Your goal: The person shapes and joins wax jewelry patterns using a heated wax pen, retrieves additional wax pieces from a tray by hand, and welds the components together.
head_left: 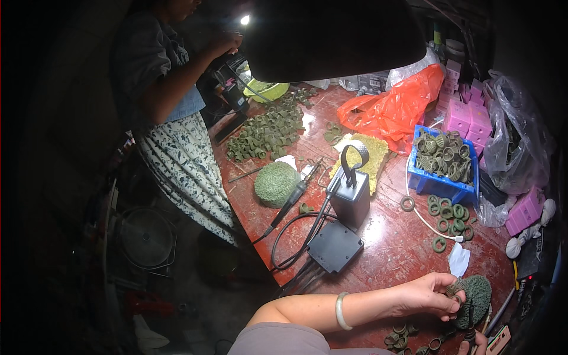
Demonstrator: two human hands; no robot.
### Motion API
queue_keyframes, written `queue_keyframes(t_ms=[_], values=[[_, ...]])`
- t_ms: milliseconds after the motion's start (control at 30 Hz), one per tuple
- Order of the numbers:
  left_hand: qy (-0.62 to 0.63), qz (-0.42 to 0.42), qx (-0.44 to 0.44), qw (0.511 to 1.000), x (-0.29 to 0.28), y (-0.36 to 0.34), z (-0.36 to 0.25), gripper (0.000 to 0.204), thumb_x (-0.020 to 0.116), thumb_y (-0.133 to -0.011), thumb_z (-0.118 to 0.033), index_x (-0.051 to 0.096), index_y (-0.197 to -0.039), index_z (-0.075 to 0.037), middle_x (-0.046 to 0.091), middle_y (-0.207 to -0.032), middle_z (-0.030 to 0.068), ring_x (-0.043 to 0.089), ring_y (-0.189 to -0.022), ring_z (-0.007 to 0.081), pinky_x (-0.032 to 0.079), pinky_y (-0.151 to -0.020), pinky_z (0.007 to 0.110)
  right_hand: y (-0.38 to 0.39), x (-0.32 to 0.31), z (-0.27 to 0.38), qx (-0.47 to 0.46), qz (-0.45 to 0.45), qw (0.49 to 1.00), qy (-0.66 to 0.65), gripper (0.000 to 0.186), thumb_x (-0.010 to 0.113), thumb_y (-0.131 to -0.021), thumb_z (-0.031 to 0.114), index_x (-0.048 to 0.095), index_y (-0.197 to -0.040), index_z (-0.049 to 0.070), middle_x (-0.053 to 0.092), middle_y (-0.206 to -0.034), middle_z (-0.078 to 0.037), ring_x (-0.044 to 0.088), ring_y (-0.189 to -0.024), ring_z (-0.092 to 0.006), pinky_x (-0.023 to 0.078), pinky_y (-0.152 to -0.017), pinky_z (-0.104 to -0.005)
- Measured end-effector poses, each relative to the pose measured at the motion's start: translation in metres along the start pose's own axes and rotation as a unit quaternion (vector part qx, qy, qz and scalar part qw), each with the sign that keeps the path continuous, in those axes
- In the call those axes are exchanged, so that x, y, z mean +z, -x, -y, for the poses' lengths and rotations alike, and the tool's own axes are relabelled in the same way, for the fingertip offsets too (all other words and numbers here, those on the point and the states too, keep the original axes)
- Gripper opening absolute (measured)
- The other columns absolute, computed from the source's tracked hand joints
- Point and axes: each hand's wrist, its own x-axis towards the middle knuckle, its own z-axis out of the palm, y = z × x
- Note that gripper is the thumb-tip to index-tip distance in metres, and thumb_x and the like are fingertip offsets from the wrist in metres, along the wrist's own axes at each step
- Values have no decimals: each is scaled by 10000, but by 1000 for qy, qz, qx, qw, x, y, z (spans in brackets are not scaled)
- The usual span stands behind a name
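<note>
My left hand (431, 294), with a pale bangle on its wrist, pinches a small dark green ribbed ring (455, 288) between thumb and fingers. The ring is held against a round, rough green pad (478, 300) at the lower right of the table. Only part of my right hand (477, 343) shows at the lower edge; its fingers are wrapped round a dark pen-like tool (470, 331). The tool's thin tip points up in front of the pad, close to the ring. Several loose green rings (401, 336) lie below my left forearm.
A blue bin (441, 188) full of green rings stands at the right, with more rings (451, 216) before it. A black box (349, 198), cables and a second pen tool (290, 204) lie mid-table. A co-worker (171, 89) stands far left beside a ring heap (266, 133). A lamp shade overhangs.
</note>
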Motion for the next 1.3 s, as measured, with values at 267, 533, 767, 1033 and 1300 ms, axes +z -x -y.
queue_keyframes(t_ms=[267, 533, 767, 1033, 1300], values=[[2, -1, -2, 1000, 0, 0, 1, 345, 700, -866, -53, 541, -1171, -29, 607, -992, 6, 632, -846, 91, 540, -722, 218, 0, -2, 6, 11, 10, 1000, 19, 223, 596, -942, 36, 582, -1142, -61, 650, -1012, -172, 613, -905, -243, 482, -828, -345], [1, 5, 1, 1000, 0, 0, 0, 311, 699, -868, -58, 557, -1144, -29, 622, -991, 18, 635, -839, 99, 536, -713, 226, 0, -2, 10, 19, 10, 1000, 9, 223, 599, -942, 42, 585, -1140, -61, 652, -1003, -170, 614, -892, -241, 483, -814, -340], [-4, 9, 2, 1000, 0, 1, -1, 292, 701, -869, -63, 564, -1126, -33, 630, -991, 24, 634, -836, 96, 534, -711, 224, 0, -1, 3, 5, 0, 1000, 12, 229, 602, -937, 38, 590, -1145, -56, 652, -982, -157, 587, -819, -212, 466, -747, -315], [-2, 10, 4, 1000, 0, -1, 0, 290, 699, -873, -67, 566, -1128, -34, 632, -982, 20, 636, -832, 92, 535, -709, 218, 0, 1, -15, -12, -16, 999, -40, 254, 604, -912, -5, 601, -1162, -43, 655, -901, -80, 419, -438, -60, 333, -400, -199], [-3, 7, 6, 1000, 1, 1, -2, 281, 698, -870, -65, 566, -1116, -33, 637, -961, 28, 639, -827, 97, 536, -708, 221, 0, -1, -2, -6, -3, 1000, -14, 241, 602, -926, 19, 595, -1157, -49, 653, -936, -118, 505, -629, -136, 404, -573, -258]])
